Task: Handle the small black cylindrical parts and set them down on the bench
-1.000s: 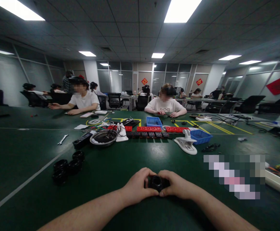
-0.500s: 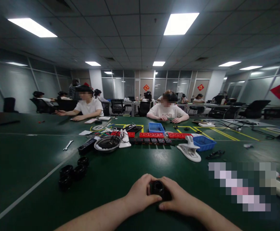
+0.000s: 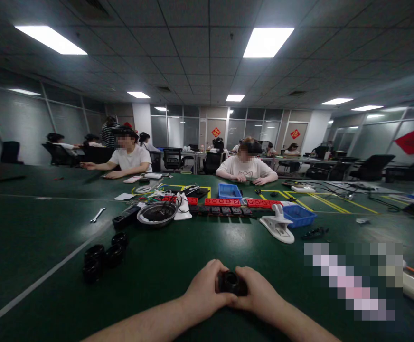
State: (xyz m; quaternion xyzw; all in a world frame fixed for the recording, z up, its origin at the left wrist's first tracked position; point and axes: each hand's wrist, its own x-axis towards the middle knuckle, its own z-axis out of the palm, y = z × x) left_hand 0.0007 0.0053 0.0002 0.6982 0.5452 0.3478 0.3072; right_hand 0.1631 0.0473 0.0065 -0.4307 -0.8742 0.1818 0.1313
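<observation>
Low over the green table, both my hands are wrapped around a black round part with a hole in its top [image 3: 230, 281]. My left hand [image 3: 204, 290] grips it from the left, with its thumb across the near side. From the right, my right hand [image 3: 260, 290] is closed on the same part, and the two thumbs meet in front of it. Most of the part's sides are hidden by my fingers. Several glossy black round pieces [image 3: 114, 255] stand grouped on the table to the left of my hands.
Beyond my hands lie a metal bowl [image 3: 157, 223], a white clip-like base [image 3: 277, 224], red socket strips [image 3: 221, 202] and a blue bin [image 3: 299, 216]. A wrench [image 3: 98, 215] lies at left. Two people sit across the green table [image 3: 157, 266]. A blurred patch covers things at right.
My right hand has drawn in, and its thumb now touches the left one. The black part sits slightly more to the left between my hands. The view has shifted a little.
</observation>
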